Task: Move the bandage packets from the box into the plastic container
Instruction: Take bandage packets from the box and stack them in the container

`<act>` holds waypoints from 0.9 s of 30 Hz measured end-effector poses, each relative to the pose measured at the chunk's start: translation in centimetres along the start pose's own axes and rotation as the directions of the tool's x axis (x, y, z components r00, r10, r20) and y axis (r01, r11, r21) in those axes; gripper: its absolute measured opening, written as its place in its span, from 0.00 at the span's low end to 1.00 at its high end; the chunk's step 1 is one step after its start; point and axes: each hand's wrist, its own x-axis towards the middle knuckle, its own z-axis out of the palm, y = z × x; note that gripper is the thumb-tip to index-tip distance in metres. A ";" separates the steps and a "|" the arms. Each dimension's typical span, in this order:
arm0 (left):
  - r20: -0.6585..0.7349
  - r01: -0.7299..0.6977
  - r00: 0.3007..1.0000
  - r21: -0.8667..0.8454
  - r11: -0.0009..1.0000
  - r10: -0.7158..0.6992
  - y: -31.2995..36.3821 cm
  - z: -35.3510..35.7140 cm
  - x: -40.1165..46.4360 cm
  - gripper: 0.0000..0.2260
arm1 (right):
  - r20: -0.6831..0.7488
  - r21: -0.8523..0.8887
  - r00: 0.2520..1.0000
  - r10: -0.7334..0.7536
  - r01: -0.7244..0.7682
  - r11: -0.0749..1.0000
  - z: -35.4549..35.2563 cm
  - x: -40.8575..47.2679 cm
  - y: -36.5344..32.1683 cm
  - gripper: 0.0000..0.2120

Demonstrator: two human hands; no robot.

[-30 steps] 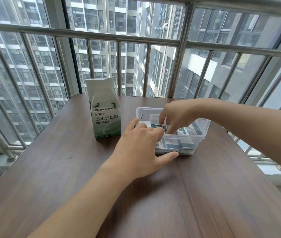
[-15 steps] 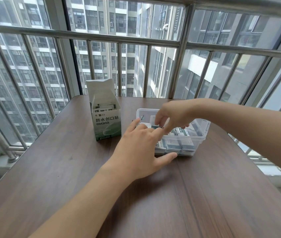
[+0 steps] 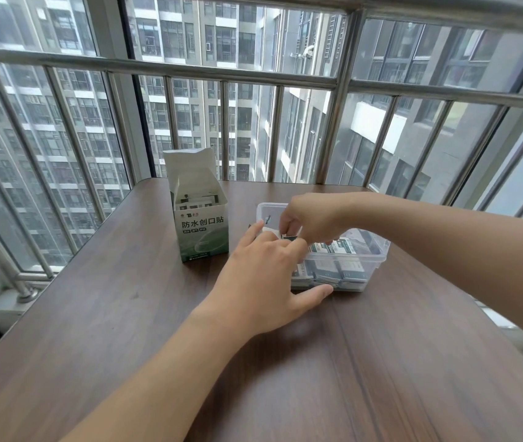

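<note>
The left hand (image 3: pixel 266 282) rests flat with straight fingers against the clear plastic container (image 3: pixel 371 266) (already full of bandage packets (image 3: pixel 339 247)), the right hand (image 3: pixel 311 218) pinches a packet above it, and the open box (image 3: pixel 201 224) stands just beside.

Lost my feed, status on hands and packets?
Left hand open, steadying plastic container. Right hand pinching a packet over it. Box open, packets remain.
</note>
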 end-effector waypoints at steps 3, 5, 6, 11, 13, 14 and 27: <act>0.003 0.002 1.000 -0.005 1.000 -0.002 0.1 -0.1 0.0 0.24 | 0.004 -0.003 1.000 0.006 -0.006 1.000 0.2 0.2 -0.3 0.13; 0.005 0.005 1.000 -0.003 1.000 -0.005 0.1 -0.1 -0.1 0.24 | -0.020 -0.016 1.000 0.013 -0.014 1.000 0.1 0.2 -0.4 0.13; 0.001 0.006 1.000 -0.009 1.000 -0.006 0.0 0.0 -0.1 0.23 | -0.034 -0.021 0.999 0.017 -0.018 1.000 0.1 0.3 -0.4 0.13; -0.012 0.008 1.000 -0.036 0.999 -0.009 0.0 0.1 -0.1 0.22 | -0.133 -0.030 0.991 -0.005 0.001 1.000 0.2 0.5 -0.2 0.14; -0.021 0.007 1.000 -0.047 0.999 -0.008 0.0 0.1 -0.1 0.21 | -0.179 -0.009 0.984 -0.016 0.015 1.000 0.4 0.4 -0.4 0.18; -0.021 0.007 1.000 -0.052 0.999 -0.009 0.0 0.0 -0.1 0.21 | -0.190 0.006 0.982 -0.020 0.021 1.000 0.4 0.4 -0.6 0.20; -0.008 0.000 1.000 -0.103 0.995 -0.001 -0.1 0.0 -0.3 0.21 | -0.073 0.074 0.997 0.001 0.004 0.997 0.3 1.2 -1.3 0.11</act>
